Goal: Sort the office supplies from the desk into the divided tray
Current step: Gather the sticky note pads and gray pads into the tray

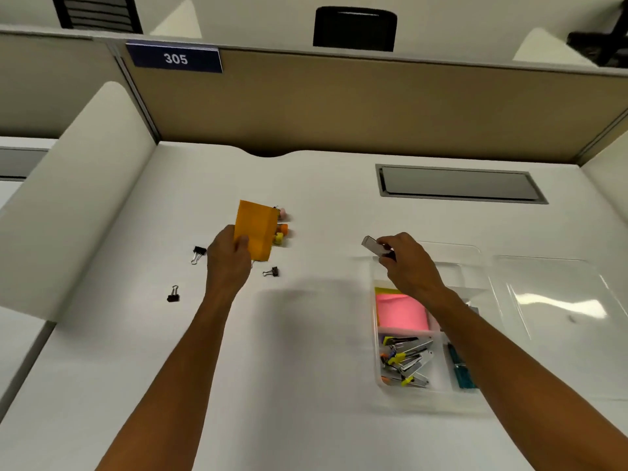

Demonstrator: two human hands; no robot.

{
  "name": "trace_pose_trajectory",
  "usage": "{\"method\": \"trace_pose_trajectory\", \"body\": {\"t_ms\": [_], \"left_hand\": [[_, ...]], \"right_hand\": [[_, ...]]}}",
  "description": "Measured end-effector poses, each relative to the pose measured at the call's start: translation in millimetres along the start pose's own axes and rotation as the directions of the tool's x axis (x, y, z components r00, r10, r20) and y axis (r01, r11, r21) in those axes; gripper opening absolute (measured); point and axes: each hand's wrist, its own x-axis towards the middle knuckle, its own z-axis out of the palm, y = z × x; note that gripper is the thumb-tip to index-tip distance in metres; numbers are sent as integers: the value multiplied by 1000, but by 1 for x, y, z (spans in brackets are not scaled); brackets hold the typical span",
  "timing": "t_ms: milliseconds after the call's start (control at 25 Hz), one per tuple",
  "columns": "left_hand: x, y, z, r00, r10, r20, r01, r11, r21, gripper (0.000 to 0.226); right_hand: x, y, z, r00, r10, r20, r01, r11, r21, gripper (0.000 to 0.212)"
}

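My left hand [228,260] grips an orange sticky-note pad [255,229], lifted off the white desk at centre left. My right hand [406,263] holds a small grey staple box [373,247] above the far end of the clear divided tray [377,365] on the right. The tray holds a pink sticky-note pad [401,312], a heap of clips [406,362] in the near left compartment and a teal item [462,373] in the right one. Three black binder clips [199,253] [173,295] [273,271] lie on the desk by my left hand. Small pink, orange and yellow items [281,229] sit behind the orange pad.
A clear lid [557,300] lies to the right of the tray. A grey cable hatch [458,183] is set into the desk at the back right. Tan partition walls close off the desk behind and at the left.
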Motion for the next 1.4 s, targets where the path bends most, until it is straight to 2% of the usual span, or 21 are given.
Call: {"method": "trace_pose_trajectory", "body": {"t_ms": [120, 400, 760, 880, 1040, 1240, 1400], "left_hand": [[-33, 25, 33, 986, 83, 142, -83, 997, 1, 12], [-89, 64, 108, 900, 182, 397, -215, 976, 39, 19], [-110, 91, 169, 839, 118, 531, -308, 908, 285, 30], [-113, 91, 180, 803, 88, 590, -374, 845, 382, 33], [-116, 90, 189, 776, 83, 626, -486, 710, 509, 43], [-114, 87, 198, 757, 145, 637, -556, 655, 511, 42], [-113, 85, 200, 771, 191, 607, -539, 703, 464, 43]], "right_hand": [[-8, 23, -11, 999, 27, 32, -26, 999, -30, 31], [-10, 63, -15, 992, 7, 127, 33, 951, -306, 31], [7, 75, -25, 973, -107, 204, 174, 923, -342, 32], [15, 80, -27, 960, -142, 241, 223, 908, -355, 29], [23, 79, -27, 931, -187, 315, 306, 869, -390, 32], [27, 78, -19, 899, -201, 388, 357, 851, -385, 38], [27, 81, -10, 892, -204, 403, 374, 833, -407, 32]]}}
